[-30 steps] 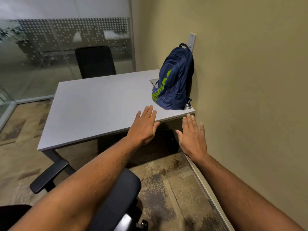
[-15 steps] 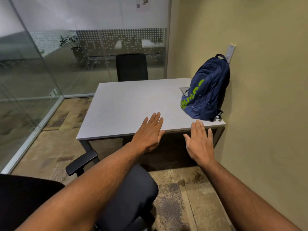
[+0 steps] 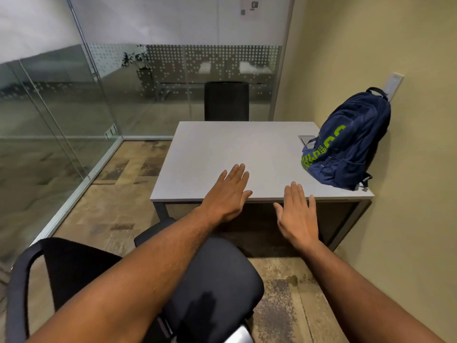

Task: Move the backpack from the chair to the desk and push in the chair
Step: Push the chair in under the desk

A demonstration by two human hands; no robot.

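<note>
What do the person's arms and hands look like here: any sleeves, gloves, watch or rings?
Both forearms are bare as far as the frame shows, with no sleeves in view. The left hand and right hand wear no gloves. No watch, bracelet or ring is visible on either.

Second black chair, glass wall, potted plant

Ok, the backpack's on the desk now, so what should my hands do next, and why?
Probably lower both hands onto the office chair and grip it: the backpack already stands on the desk, the left hand and right hand are empty, and the chair sits pulled out.
</note>
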